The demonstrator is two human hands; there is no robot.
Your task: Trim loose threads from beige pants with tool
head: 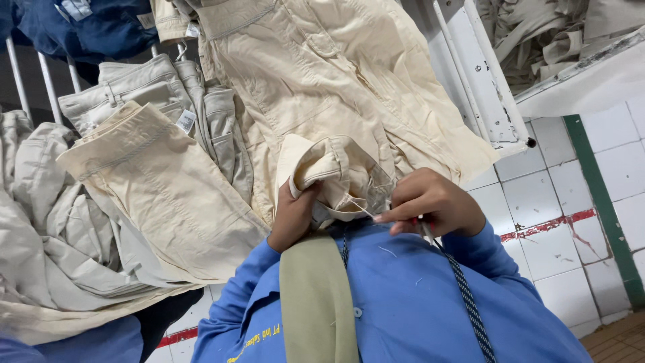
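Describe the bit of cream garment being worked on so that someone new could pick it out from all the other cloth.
Start at the big cream garment spread across the middle of the rack. Its lower end is bunched into a folded hump, gripped from beneath by the left hand. Unlike the flat folded trousers to the left, it is the only part lifted and crumpled, with loose threads running to the right hand.

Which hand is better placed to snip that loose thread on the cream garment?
Probably the right hand: it pinches the thread and holds a small metal tool, likely a trimmer. The left hand is bunched into the cream garment, holding the fold up, so it is busy.
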